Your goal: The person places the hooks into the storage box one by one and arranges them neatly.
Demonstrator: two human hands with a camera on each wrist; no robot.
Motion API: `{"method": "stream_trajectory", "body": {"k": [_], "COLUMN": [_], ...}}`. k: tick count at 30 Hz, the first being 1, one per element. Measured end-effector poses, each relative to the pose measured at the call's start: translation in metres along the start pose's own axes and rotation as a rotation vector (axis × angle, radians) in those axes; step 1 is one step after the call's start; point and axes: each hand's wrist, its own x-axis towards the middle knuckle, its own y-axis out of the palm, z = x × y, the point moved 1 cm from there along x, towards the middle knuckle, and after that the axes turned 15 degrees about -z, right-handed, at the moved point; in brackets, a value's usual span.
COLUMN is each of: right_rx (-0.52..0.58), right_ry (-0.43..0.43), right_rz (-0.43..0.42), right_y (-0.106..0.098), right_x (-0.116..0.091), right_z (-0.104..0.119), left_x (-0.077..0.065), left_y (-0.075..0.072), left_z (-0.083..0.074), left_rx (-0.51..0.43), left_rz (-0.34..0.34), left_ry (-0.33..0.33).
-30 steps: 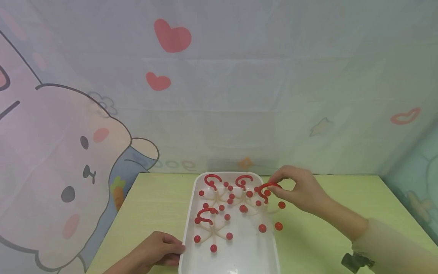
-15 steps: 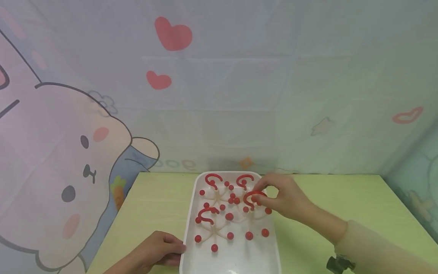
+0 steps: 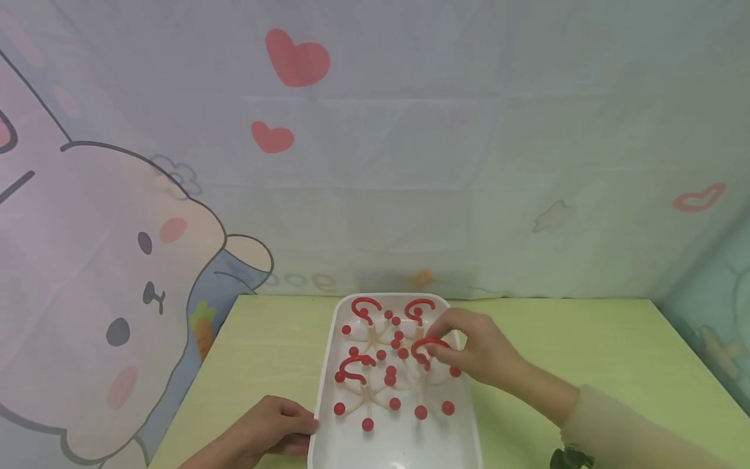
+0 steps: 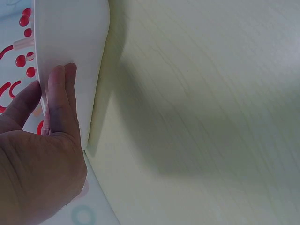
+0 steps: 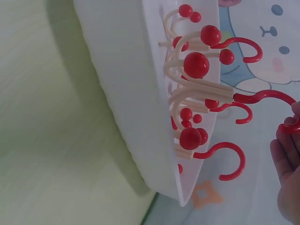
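In the head view, a white tray [image 3: 398,449] holds several cream multi-arm hangers, each with a red hook on top and red balls at its arm tips. My right hand [image 3: 483,348] pinches the red hook of one hanger [image 5: 206,91] over the tray's right half, its stem upright. Whether that hanger's arms touch the tray floor, I cannot tell. Near it stand a front-left hanger [image 3: 364,391], a back-left hanger [image 3: 370,335] and a back-right one, partly hidden. My left hand [image 3: 272,426] grips the tray's left wall, thumb at the rim and fingers along the outside [image 4: 61,103].
The tray stands on a pale yellow-green table [image 3: 562,365]. Behind it hangs a printed cloth [image 3: 375,163] with a rabbit and hearts. Tray walls [image 5: 122,70] rise around the hangers.
My right hand has carried its hanger leftward and toward the front, from over the tray's right rim into the tray. The left hand keeps its place on the tray.
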Motion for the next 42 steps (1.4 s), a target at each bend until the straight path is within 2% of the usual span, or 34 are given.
{"method": "stream_trajectory", "body": {"k": [9,15,28,42], "right_rx": [-0.050,-0.055,-0.034,-0.031], "right_ry": [0.070,0.071,0.095,0.087], "right_rz": [0.031,0.027,0.044,0.042], "right_y": [0.009,0.014,0.024,0.026], "right_x": [-0.008,-0.011,-0.019,-0.021], "right_z": [-0.009,-0.014,-0.018,-0.017], "left_x": [0.001,0.001,-0.001,0.000], "left_y": [0.001,0.001,-0.003,-0.002], "left_z": [0.001,0.000,0.000,0.000], "left_rx": [0.006,0.012,-0.032,-0.009], "left_rz": [-0.002,-0.004,0.047,0.040], "left_ry": [-0.010,-0.012,0.017,0.010]}}
